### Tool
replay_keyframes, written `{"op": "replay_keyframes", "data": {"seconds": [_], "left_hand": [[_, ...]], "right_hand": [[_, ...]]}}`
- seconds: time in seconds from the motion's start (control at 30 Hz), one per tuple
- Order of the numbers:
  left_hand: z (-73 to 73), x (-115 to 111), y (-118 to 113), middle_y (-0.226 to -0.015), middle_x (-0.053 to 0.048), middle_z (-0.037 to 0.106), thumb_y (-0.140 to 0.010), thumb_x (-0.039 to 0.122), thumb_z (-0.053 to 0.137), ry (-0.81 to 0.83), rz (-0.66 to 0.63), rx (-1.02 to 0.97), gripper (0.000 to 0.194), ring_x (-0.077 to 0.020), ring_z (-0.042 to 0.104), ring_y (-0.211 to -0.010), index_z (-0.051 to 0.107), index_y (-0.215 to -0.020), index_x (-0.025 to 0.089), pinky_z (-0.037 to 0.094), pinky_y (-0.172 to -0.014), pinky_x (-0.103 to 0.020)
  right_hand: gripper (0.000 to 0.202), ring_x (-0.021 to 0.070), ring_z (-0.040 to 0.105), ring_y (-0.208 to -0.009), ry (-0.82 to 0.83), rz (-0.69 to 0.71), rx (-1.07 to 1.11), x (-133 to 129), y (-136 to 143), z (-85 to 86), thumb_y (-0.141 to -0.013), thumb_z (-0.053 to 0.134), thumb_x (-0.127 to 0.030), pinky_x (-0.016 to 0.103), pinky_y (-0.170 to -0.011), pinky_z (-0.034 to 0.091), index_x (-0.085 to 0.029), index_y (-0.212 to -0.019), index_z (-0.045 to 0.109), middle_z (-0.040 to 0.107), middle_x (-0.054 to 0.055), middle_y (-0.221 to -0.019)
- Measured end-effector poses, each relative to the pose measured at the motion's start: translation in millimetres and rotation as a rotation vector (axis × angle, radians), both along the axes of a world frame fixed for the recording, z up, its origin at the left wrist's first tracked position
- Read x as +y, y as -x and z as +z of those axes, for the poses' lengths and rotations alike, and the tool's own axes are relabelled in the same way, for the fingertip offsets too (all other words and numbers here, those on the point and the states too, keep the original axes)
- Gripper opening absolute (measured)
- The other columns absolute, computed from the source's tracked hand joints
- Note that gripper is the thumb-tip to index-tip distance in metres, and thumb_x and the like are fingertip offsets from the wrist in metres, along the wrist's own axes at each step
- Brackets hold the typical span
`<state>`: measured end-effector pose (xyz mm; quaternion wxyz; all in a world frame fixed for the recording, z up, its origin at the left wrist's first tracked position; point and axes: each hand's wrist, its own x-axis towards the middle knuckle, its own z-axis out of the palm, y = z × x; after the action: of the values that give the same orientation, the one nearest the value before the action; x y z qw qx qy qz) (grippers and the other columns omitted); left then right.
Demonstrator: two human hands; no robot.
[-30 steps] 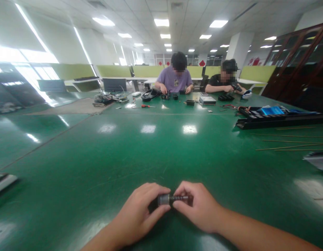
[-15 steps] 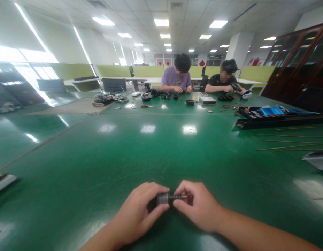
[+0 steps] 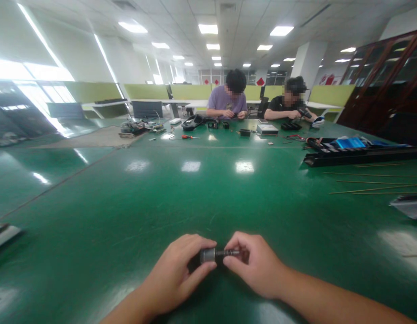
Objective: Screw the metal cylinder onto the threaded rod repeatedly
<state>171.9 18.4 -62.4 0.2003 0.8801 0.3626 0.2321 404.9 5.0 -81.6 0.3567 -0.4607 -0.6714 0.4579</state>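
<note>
A small metal cylinder (image 3: 208,255) with a thin dark shaft (image 3: 231,253) lies sideways between my hands, low in the view. My left hand (image 3: 181,272) grips the cylinder, thumb below and fingers above. The fingertips of my right hand (image 3: 255,265) pinch the shaft, whose ridged end shows between thumb and index finger. The shaft meets the cylinder at its right face. Both hands are just over the green tabletop (image 3: 195,207).
Across the table two people (image 3: 228,99) (image 3: 291,101) work with their hands. A screwdriver (image 3: 190,137) and electronic parts lie near them. At the right are a black channel (image 3: 363,156), thin rods (image 3: 373,183) and a bag (image 3: 410,206); a pale object (image 3: 6,236) lies left.
My left hand and the cylinder have moved slightly left, and a little more shaft shows between the hands. My right hand is almost unmoved.
</note>
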Motion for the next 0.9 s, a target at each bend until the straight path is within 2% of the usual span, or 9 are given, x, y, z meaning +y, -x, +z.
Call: {"op": "replay_keyframes", "data": {"seconds": [0.9], "left_hand": [[2.4, 3.4, 6.8, -0.100, -0.005, 0.070, -0.092, 0.031, 0.059, -0.066, 0.039, 0.000, 0.025, -0.0193, 0.066, -0.090, 0.062, -0.116, 0.024, 0.053, -0.081, -0.030]], "right_hand": [[0.004, 0.0105, 0.050, -0.056, 0.021, -0.026, 0.033, 0.2, 1.2, 0.2, -0.080, 0.068, -0.017, 0.021, -0.054, 0.037, -0.017, -0.081, 0.064, 0.057, -0.004, -0.063]]}}
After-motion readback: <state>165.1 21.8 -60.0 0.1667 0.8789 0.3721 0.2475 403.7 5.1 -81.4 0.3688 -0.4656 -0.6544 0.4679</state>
